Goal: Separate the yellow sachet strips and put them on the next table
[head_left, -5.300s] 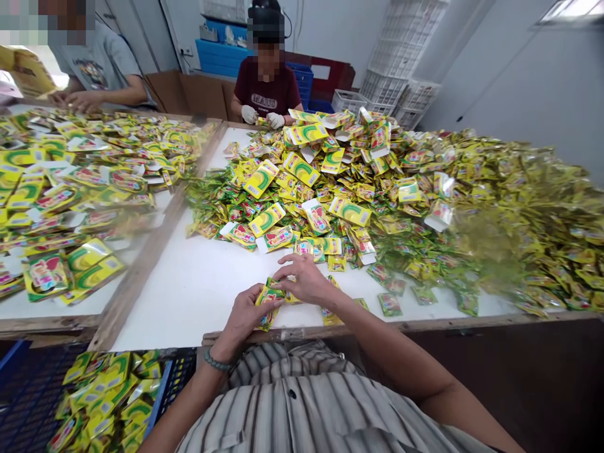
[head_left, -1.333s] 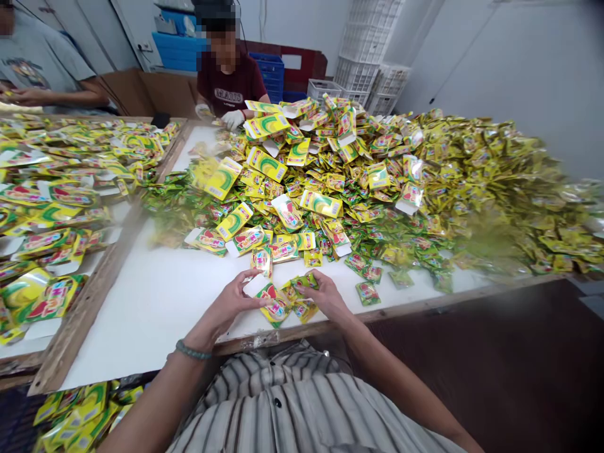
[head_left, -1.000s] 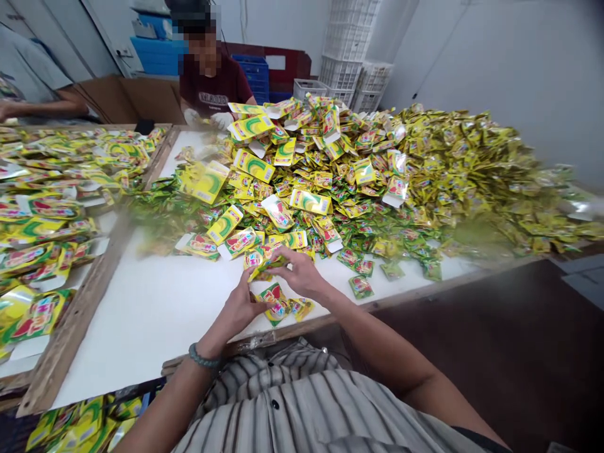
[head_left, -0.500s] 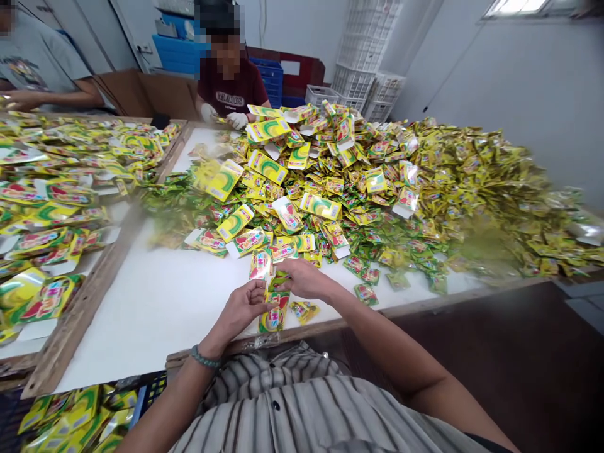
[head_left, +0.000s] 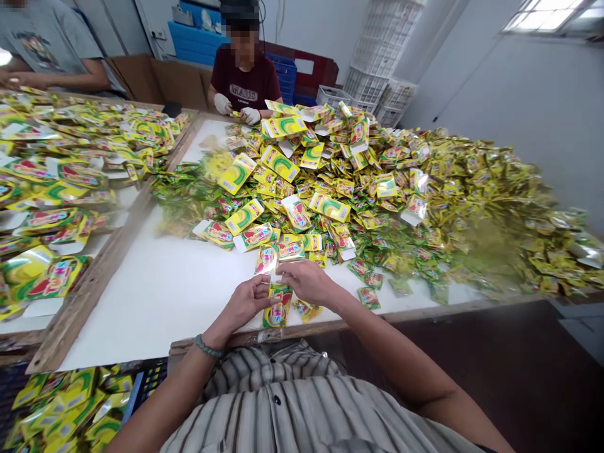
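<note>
Judging by the piles, most of the work lies ahead: a huge heap of sachets and flat cartons (head_left: 377, 189) covers the far half of the bench (head_left: 160, 296), while only a modest lot of finished-looking packs (head_left: 61, 402) sits in the blue crate (head_left: 141, 391) at lower left.

One yellow-green pack (head_left: 277, 311) is in hand, held upright just above the bench's near edge. The left hand (head_left: 248, 302) grips its left side, fingers (head_left: 263, 290) curled shut against it. The right hand (head_left: 309, 283) comes over the top, its fingertips pinched at the pack's upper end; whether they press a flap or a sachet I cannot tell. A few loose sachets (head_left: 306, 309) lie just beside the pack under the right wrist.
</note>
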`<state>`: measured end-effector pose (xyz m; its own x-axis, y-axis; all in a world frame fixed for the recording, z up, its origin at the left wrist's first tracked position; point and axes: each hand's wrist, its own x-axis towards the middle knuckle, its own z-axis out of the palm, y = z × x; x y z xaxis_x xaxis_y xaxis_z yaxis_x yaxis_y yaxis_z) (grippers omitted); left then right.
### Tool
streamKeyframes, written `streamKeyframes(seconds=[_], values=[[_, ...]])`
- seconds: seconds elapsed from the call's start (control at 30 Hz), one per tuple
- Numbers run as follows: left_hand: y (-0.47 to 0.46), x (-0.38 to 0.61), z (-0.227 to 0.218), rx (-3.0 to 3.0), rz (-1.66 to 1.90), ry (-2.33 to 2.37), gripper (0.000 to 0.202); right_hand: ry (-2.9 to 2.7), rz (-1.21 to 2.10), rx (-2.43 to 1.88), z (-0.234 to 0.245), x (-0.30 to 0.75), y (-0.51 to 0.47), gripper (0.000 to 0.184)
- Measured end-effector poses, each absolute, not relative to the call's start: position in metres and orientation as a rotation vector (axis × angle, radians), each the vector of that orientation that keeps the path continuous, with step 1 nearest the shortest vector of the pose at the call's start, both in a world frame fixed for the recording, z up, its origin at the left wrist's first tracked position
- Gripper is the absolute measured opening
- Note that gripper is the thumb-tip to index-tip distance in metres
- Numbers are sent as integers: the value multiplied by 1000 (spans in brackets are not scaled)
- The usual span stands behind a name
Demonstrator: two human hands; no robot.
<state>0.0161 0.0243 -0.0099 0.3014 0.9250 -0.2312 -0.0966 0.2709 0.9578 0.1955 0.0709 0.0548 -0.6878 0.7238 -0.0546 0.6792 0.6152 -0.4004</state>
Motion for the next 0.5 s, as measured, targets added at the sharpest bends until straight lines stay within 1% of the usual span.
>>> streamKeyframes(seconds=[0.13,0.27,0.4,0.5], values=[[24,14,-13,1045,885,1009,52,-2829,472,-1154,48,190,60,33],[19,13,-16,1016,895,999,55,-2685,641,-1133,35,185,55,42],[12,20,-19,1043,862,1038,49,-2584,676,-1204,24,179,48,47],[13,22,-18,1049,852,1098,47,-2490,771,-1123,20,178,45,50]])
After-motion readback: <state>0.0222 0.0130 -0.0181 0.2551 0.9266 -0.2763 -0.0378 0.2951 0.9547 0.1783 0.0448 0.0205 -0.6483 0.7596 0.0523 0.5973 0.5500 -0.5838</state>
